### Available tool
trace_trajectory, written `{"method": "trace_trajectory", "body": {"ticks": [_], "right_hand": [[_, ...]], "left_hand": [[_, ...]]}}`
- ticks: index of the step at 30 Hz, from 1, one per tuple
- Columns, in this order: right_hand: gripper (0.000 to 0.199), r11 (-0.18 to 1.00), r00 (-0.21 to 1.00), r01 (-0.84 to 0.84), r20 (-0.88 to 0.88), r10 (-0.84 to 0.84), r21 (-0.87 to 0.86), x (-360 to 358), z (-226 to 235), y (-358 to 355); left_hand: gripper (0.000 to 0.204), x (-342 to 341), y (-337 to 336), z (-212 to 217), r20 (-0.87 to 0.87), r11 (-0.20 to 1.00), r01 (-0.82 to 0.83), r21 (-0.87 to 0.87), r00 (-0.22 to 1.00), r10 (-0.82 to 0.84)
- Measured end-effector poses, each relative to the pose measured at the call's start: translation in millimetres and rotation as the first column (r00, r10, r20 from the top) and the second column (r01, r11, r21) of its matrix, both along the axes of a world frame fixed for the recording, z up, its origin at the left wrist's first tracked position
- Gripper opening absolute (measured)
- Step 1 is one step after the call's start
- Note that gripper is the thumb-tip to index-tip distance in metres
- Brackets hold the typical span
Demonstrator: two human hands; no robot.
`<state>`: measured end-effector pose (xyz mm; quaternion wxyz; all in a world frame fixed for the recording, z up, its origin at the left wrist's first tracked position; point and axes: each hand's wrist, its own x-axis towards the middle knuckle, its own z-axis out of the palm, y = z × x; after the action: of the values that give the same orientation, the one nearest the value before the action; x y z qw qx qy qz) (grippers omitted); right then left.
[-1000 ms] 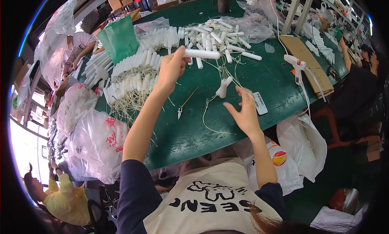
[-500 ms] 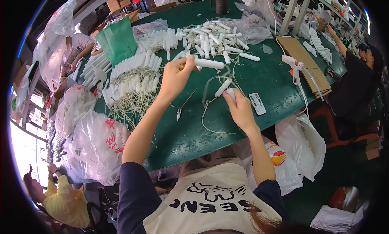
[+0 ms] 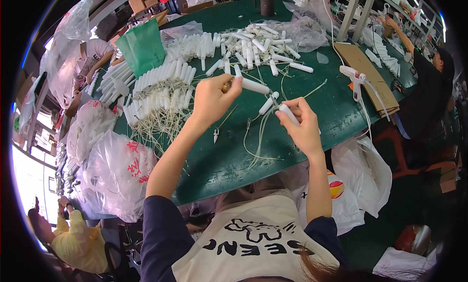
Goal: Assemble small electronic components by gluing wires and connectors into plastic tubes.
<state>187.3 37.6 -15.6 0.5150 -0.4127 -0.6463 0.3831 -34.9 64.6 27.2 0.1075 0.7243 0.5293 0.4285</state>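
Note:
My left hand is closed around a white plastic tube that points right. A small yellowish bit shows between its fingers; what it is I cannot make out. In my right hand a shorter white tube is pinched, its upper end close to the tip of the left tube. Thin pale wires hang between the hands down to the table. Another white tube lies between them. Left of the wires is a thin stick-like tool with a pale pointed end.
Rows of white tubes with wires and a loose heap of tubes cover the far table. A glue gun and cardboard lie right. Plastic bags crowd the left edge. Co-workers sit on both sides.
My right hand has moved up and right, now covering most of the white remote control. The left tube has tilted downward at its right end. Wires have swung down between my hands.

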Motion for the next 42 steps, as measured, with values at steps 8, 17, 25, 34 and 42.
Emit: {"method": "trace_trajectory", "body": {"ticks": [8, 17, 25, 34, 42], "right_hand": [[0.023, 0.969, 0.952, 0.242, 0.178, -0.248, 0.056, 1, -14, 3], [0.026, 0.996, 0.989, -0.022, 0.148, 0.009, 0.084, 1, -5, -9], [0.025, 0.991, 0.989, 0.135, 0.058, -0.134, -0.004, 3, -9, -7], [0.024, 0.966, 0.972, 0.231, 0.004, -0.233, 0.112, 5, -13, -3], [0.023, 0.966, 0.82, 0.24, -0.512, -0.255, -0.096, 15, 0, -5]], "left_hand": [[0.035, -10, 0, 2, 0.321, 0.984, 0.131, -0.122, 0.943, -0.086], [0.032, 5, -5, 1, 0.14, 0.994, 0.058, -0.09, 0.989, -0.045], [0.043, -7, 4, -8, 0.315, 0.973, 0.103, -0.208, 0.948, -0.033], [0.047, -16, 1, -6, 0.397, 0.889, 0.313, -0.334, 0.902, -0.168], [0.044, -38, 7, -6, 0.245, 0.905, 0.27, -0.328, 0.95, -0.195]]}}
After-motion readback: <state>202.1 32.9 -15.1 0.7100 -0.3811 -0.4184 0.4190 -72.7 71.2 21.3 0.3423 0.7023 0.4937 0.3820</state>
